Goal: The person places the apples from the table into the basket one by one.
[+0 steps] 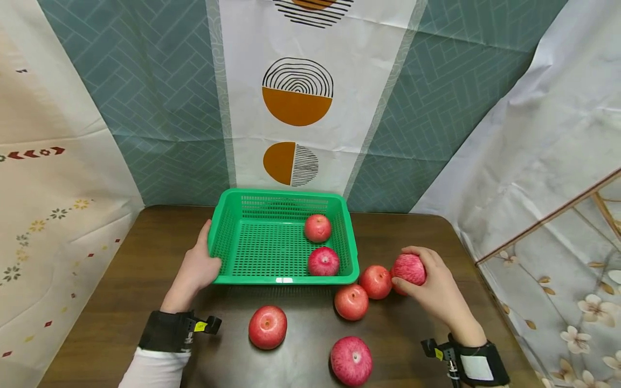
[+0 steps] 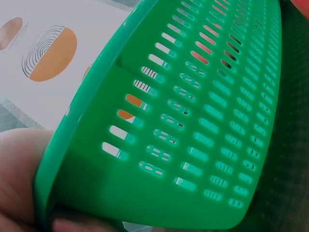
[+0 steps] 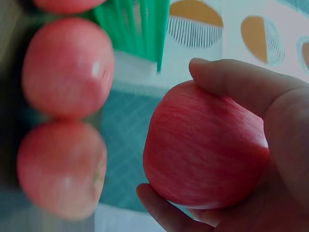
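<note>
My left hand [image 1: 200, 264] grips the left rim of a green plastic basket [image 1: 271, 280]; the left wrist view shows the thumb side at the rim of the slotted basket wall [image 2: 96, 179]. To the right of the basket, my right hand [image 1: 439, 288] holds a streaked dark-red apple [image 1: 409, 268] between thumb and fingers. Seen from the right wrist, this apple [image 3: 203, 145] is apart from two paler apples beside it. In the head view it partly covers another apple [image 1: 399, 289]. Inside the basket, at its right side, lie a pale-red apple [image 1: 317, 228] and a darker one [image 1: 324, 262].
Two pale-red apples [image 1: 375, 282] [image 1: 351, 302] sit by the basket's front right corner. Nearer on the brown wooden table [image 1: 155, 242] are a red apple [image 1: 268, 327] and a dark-red apple [image 1: 351, 361]. Patterned cloth [image 1: 165, 97] hangs behind the table.
</note>
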Demonstrator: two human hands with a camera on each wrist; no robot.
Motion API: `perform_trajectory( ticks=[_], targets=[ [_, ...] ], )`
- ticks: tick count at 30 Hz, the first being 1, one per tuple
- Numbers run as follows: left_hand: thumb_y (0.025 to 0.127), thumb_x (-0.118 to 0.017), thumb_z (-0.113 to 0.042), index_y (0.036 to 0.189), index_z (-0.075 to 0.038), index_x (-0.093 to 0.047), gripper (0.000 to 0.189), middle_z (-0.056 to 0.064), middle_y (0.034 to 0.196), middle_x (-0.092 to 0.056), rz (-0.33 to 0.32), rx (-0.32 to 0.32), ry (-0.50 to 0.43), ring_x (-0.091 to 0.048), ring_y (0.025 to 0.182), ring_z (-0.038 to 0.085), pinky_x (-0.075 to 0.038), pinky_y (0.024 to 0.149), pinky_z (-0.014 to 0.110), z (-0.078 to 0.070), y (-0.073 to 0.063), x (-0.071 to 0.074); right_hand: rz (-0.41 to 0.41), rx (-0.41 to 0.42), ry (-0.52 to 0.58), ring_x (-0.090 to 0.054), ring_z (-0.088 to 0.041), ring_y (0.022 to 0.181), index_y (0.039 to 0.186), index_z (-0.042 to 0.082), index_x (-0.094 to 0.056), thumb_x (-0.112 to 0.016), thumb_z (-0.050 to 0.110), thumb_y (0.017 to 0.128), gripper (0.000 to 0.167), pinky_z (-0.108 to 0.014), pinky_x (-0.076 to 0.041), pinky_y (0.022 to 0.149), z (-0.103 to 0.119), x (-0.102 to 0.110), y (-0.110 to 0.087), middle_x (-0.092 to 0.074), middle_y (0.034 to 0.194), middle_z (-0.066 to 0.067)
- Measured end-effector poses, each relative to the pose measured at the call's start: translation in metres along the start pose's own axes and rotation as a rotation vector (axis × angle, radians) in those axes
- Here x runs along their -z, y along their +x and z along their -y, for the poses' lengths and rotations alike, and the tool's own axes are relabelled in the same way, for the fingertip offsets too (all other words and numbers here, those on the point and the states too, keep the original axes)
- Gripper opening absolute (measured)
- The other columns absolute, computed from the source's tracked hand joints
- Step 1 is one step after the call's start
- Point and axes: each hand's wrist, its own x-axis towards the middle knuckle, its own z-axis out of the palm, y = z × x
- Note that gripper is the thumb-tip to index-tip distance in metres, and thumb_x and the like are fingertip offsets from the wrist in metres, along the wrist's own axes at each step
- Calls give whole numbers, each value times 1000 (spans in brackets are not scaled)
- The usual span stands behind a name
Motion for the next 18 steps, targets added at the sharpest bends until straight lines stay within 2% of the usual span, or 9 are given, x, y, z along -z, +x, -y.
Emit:
perform_trajectory(
  ticks=[3, 7, 11, 15, 18],
  targets=[
    [90, -47, 1, 173, -16, 8, 101, 38, 126, -58, -5, 0, 10, -62, 85, 37, -45, 66, 40, 0, -1, 1, 20, -18, 48, -60, -30, 114, 137, 14, -63, -94, 23, 83, 62, -47, -57, 83, 11, -7, 4, -59, 135, -12],
    [89, -47, -1, 173, -17, 7, 101, 39, 128, -57, -17, 6, 28, -61, 86, 37, -44, 65, 40, 0, -2, 2, 54, -70, 165, -62, -26, 114, 142, 20, -60, -91, 30, 87, 64, -40, -58, 85, 25, -14, 10, -61, 135, -6],
    [90, -46, 0, 173, -17, 9, 101, 37, 123, -59, -10, 18, 30, -61, 83, 37, -43, 65, 40, 2, -3, 4, 84, -80, 263, -65, -26, 111, 144, 22, -58, -90, 30, 88, 65, -36, -59, 83, 40, -20, 16, -64, 132, -5],
    [90, -46, 1, 173, -18, 10, 102, 37, 124, -59, 4, 12, 13, -62, 86, 37, -44, 67, 40, 2, -3, 4, 104, -45, 275, -65, -26, 110, 143, 21, -59, -90, 29, 87, 65, -37, -59, 82, 52, -24, 28, -64, 132, -5],
    [90, -46, 0, 173, -18, 10, 102, 39, 127, -57, 5, 5, 10, -62, 89, 38, -45, 68, 40, 0, -1, 3, 142, -7, 247, -64, -26, 111, 141, 19, -60, -90, 32, 87, 64, -40, -59, 83, 66, -26, 46, -62, 134, -6]
  ],
)
